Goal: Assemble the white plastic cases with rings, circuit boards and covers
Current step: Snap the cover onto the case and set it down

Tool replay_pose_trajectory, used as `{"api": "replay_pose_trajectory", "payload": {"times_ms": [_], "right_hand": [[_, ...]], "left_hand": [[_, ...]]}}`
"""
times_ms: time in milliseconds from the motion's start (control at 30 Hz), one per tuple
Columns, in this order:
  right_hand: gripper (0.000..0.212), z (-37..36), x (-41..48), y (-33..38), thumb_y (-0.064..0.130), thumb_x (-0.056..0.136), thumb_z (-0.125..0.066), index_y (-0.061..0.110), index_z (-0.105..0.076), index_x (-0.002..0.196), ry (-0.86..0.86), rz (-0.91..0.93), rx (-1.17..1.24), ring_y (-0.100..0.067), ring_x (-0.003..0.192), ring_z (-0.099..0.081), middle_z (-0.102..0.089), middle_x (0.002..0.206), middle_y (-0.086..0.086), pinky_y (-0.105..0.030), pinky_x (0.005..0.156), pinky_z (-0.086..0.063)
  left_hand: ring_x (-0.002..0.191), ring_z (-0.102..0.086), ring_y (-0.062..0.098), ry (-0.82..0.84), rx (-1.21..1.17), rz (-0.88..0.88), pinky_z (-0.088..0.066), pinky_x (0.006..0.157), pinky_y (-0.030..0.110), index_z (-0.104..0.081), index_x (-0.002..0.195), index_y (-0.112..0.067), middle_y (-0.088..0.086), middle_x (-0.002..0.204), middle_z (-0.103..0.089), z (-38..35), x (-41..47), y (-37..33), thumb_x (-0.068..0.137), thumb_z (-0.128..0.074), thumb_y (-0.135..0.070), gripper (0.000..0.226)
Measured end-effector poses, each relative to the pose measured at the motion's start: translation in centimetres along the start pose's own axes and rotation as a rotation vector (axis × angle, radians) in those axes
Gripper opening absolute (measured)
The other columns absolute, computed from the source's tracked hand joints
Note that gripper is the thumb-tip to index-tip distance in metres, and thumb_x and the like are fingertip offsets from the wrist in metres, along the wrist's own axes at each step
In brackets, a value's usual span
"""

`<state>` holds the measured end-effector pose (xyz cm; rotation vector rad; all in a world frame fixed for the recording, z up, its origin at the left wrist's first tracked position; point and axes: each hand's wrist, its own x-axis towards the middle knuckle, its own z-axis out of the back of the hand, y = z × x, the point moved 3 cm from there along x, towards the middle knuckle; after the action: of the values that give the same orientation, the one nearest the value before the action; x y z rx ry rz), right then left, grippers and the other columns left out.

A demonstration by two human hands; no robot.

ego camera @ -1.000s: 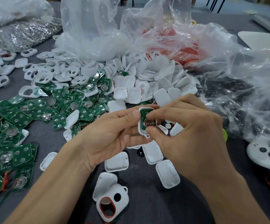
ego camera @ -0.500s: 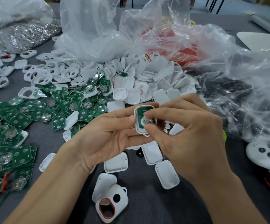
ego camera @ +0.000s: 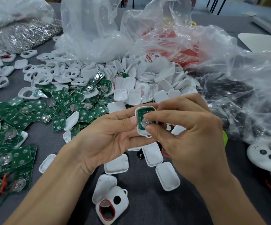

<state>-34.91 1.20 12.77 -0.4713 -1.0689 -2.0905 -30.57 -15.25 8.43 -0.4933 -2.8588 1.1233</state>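
My left hand (ego camera: 108, 137) grips a white plastic case (ego camera: 141, 132) at mid-frame, with a green circuit board (ego camera: 144, 113) seated inside it. The thumb and forefinger of my right hand (ego camera: 190, 137) pinch down on the board's round metal battery clip. Loose green circuit boards (ego camera: 34, 116) are heaped to the left. White covers (ego camera: 168, 176) lie just below my hands. A white case with a red ring (ego camera: 109, 208) rests near the bottom edge.
Clear plastic bags (ego camera: 99, 30) hold white parts, red parts (ego camera: 185, 51) and dark parts (ego camera: 229, 93) at the back and right. A bag of metal rings (ego camera: 25, 34) lies far left. More white case shells (ego camera: 50, 70) are scattered behind the boards. A white controller (ego camera: 268, 156) lies at right.
The case in my hands has tilted so the board faces the camera more fully. My right fingers have shifted down onto the metal clip. The hands have stayed in place.
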Motion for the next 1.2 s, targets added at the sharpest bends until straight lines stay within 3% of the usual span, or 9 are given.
{"api": "replay_pose_trajectory", "payload": {"times_ms": [400, 500, 600, 700, 800, 933, 1000, 1100, 1200], "right_hand": [[0.020, -0.2, 0.2, -0.1, 0.021, 0.077, -0.088, 0.028, -0.083, 0.095, 0.026, -0.080, 0.077, -0.010, 0.105, -0.057, -0.071, 0.099, 0.016, -0.010, 0.087, -0.044], [0.027, -0.5, 0.3, -0.3, 0.028, 0.078, -0.080, 0.039, -0.081, 0.103, 0.100, -0.200, 0.179, -0.006, 0.108, -0.060, -0.071, 0.104, 0.022, -0.009, 0.091, -0.044], [0.037, 0.1, 0.7, -1.3, 0.020, 0.083, -0.072, 0.040, -0.077, 0.112, 0.047, -0.387, 0.426, -0.004, 0.091, -0.067, -0.074, 0.102, 0.019, -0.016, 0.082, -0.053], [0.022, 1.4, 0.9, -2.5, 0.016, 0.087, -0.072, 0.035, -0.080, 0.097, -0.024, -0.400, 0.155, 0.002, 0.078, -0.068, -0.073, 0.084, 0.025, -0.012, 0.069, -0.052], [0.015, 0.7, 0.5, -2.8, 0.027, 0.083, -0.077, 0.036, -0.079, 0.095, 0.187, -0.418, -0.127, 0.008, 0.077, -0.059, -0.068, 0.078, 0.022, -0.003, 0.066, -0.040], [0.028, -1.9, -0.3, -2.2, 0.043, 0.086, -0.069, 0.038, -0.072, 0.113, 0.464, -0.430, -0.322, -0.017, 0.101, -0.058, -0.063, 0.107, 0.002, -0.030, 0.084, -0.047], [0.022, -2.1, -0.3, -2.0, 0.038, 0.085, -0.071, 0.036, -0.073, 0.107, 0.449, -0.442, -0.289, -0.017, 0.095, -0.062, -0.067, 0.101, 0.007, -0.030, 0.079, -0.049], [0.009, -1.1, 0.0, -2.1, 0.023, 0.081, -0.077, 0.031, -0.075, 0.084, 0.264, -0.444, -0.236, -0.003, 0.075, -0.060, -0.065, 0.073, 0.020, -0.009, 0.062, -0.041], [0.019, -0.2, 0.2, -2.3, 0.015, 0.081, -0.079, 0.032, -0.074, 0.075, 0.171, -0.453, -0.178, 0.011, 0.070, -0.057, -0.055, 0.053, 0.027, -0.001, 0.061, -0.039]], "left_hand": [[0.118, -0.069, 0.027, 0.007, -0.007, -0.004, -0.058, 0.096, 0.040, -0.061, 0.137, -0.002, 0.015, 0.138, -0.065, -0.1, -0.1, 0.0, 0.084, -0.079, -0.013, 0.058], [0.115, -0.071, 0.029, -0.049, -0.013, -0.036, -0.060, 0.091, 0.039, -0.065, 0.134, -0.003, 0.017, 0.129, -0.070, 0.0, 0.1, -0.2, 0.078, -0.084, -0.013, 0.060], [0.111, -0.072, 0.033, -0.098, -0.059, -0.076, -0.062, 0.088, 0.040, -0.069, 0.130, -0.004, 0.021, 0.125, -0.071, 0.1, 0.2, -0.4, 0.075, -0.084, -0.009, 0.058], [0.111, -0.072, 0.035, -0.140, -0.073, -0.107, -0.062, 0.089, 0.042, -0.071, 0.127, -0.005, 0.022, 0.124, -0.071, 0.2, 0.1, -0.7, 0.076, -0.078, -0.005, 0.052], [0.110, -0.073, 0.032, -0.151, -0.068, -0.132, -0.062, 0.087, 0.039, -0.074, 0.123, -0.010, 0.019, 0.122, -0.073, 0.2, -0.2, -1.1, 0.086, -0.066, 0.002, 0.040], [0.113, -0.071, 0.031, -0.168, -0.060, -0.154, -0.063, 0.084, 0.037, -0.074, 0.123, -0.011, 0.018, 0.123, -0.072, 0.3, -0.4, -1.3, 0.083, -0.064, -0.009, 0.041], [0.113, -0.072, 0.030, -0.173, -0.052, -0.149, -0.063, 0.084, 0.037, -0.075, 0.122, -0.012, 0.018, 0.123, -0.073, 0.3, -0.3, -1.3, 0.082, -0.065, -0.009, 0.041], [0.114, -0.071, 0.031, -0.183, -0.050, -0.152, -0.063, 0.084, 0.037, -0.075, 0.121, -0.011, 0.018, 0.123, -0.073, 0.3, -0.3, -1.3, 0.081, -0.066, -0.009, 0.041], [0.114, -0.071, 0.031, -0.187, -0.064, -0.157, -0.063, 0.084, 0.037, -0.073, 0.124, -0.010, 0.018, 0.124, -0.072, 0.5, -0.2, -1.4, 0.085, -0.063, -0.008, 0.041]]}}
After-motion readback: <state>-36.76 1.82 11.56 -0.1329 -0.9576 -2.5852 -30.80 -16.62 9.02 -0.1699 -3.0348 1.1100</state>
